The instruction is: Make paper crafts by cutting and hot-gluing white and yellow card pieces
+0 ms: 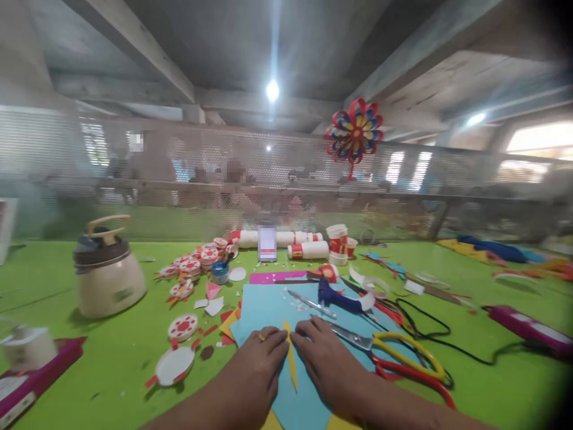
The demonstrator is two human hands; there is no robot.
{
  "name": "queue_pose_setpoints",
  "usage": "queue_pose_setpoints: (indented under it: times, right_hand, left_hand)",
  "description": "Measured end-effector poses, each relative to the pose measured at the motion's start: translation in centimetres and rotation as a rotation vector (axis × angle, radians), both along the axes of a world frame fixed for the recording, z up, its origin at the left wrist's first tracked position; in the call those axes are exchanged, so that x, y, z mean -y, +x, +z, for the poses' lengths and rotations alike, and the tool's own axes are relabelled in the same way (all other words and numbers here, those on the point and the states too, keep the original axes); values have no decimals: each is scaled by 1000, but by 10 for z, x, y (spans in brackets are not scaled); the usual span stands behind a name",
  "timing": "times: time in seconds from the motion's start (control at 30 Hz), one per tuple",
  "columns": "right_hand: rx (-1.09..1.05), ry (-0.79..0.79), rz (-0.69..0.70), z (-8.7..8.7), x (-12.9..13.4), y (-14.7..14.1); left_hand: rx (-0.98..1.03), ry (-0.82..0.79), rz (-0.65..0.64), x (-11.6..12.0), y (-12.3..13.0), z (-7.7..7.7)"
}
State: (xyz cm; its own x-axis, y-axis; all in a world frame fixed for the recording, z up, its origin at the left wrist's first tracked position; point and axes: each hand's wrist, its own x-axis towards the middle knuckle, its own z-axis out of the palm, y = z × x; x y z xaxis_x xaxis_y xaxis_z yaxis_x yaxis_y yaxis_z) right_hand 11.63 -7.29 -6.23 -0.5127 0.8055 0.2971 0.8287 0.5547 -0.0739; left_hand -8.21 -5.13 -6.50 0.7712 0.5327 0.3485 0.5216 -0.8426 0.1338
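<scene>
A narrow, pointed piece of yellow paper (290,364) lies over a light blue sheet (264,301), between my two hands. The fingertips of my left hand (264,361), which wears a ring, press together on its left edge near the upper tip. From the other side, my right hand (326,358) has its closed fingers at the same tip. Just right of that hand rest large scissors (362,341) with one yellow and one red handle loop. A silver pen-like tool (312,304) and a dark blue glue gun (338,297) lie on the sheet farther back.
Red-and-white paper discs (183,326) and scraps cover the left side, near a blue jar (219,273) and a beige kettle-shaped jug (110,280). A phone (267,243) stands behind, beside white rolls and paper cups (337,242). A black cord runs right to a purple power strip (530,328).
</scene>
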Motion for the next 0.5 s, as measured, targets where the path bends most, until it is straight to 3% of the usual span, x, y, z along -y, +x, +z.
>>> queue_pose_setpoints:
  times: [0.2, 0.5]
  right_hand:
    - [40, -12, -1, 8, 1, -1]
    - [-53, -24, 65, 10, -6, 3]
  left_hand:
    - [-6, 28, -22, -6, -1, -6]
    - [-45, 19, -21, -1, 0, 5]
